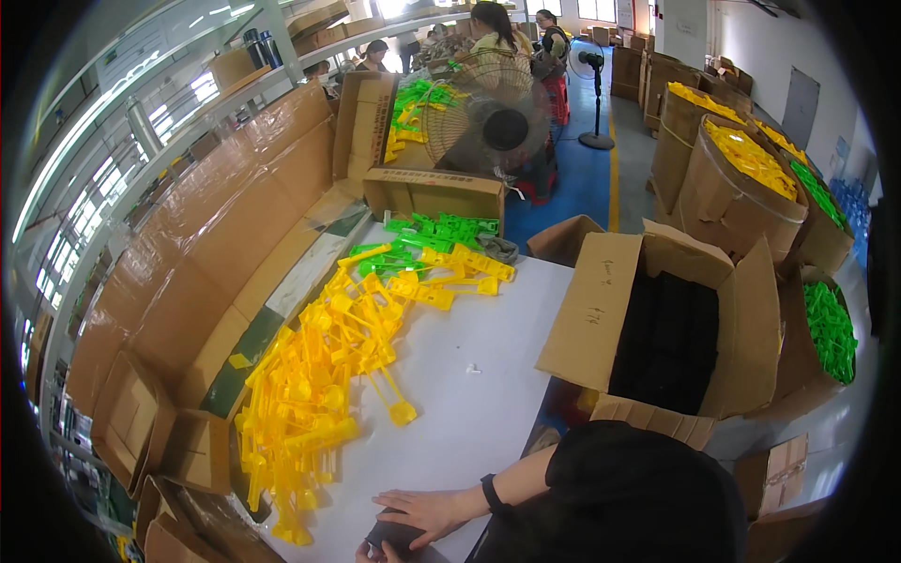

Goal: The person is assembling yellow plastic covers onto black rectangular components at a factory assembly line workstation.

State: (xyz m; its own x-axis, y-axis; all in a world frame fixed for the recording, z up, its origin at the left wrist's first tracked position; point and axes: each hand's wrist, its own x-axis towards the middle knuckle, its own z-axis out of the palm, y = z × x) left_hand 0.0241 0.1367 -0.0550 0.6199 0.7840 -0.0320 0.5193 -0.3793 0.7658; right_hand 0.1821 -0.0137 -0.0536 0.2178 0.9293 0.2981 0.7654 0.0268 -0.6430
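At the table's near edge, a small dark grey or black block-like piece [396, 535] lies under my hands; its exact kind cannot be made out. Over its far side stretch the fingers of my right hand [434, 511], with the thumb against its near side. Only the fingertips of my left hand [373, 554] show at the lower edge, closed on the piece's near left end. A dark band circles my right wrist. Left of and beyond my hands spreads a big heap of yellow plastic parts [319, 375] with long stems, and green plastic parts [441, 228] lie behind it.
An open carton [587, 310] of black pieces stands right of the white table [479, 328]. Tall cardboard [216, 216] walls the left side. A fan [497, 127] stands beyond the table. Large bins [732, 202] hold yellow and green parts. Several people sit farther back.
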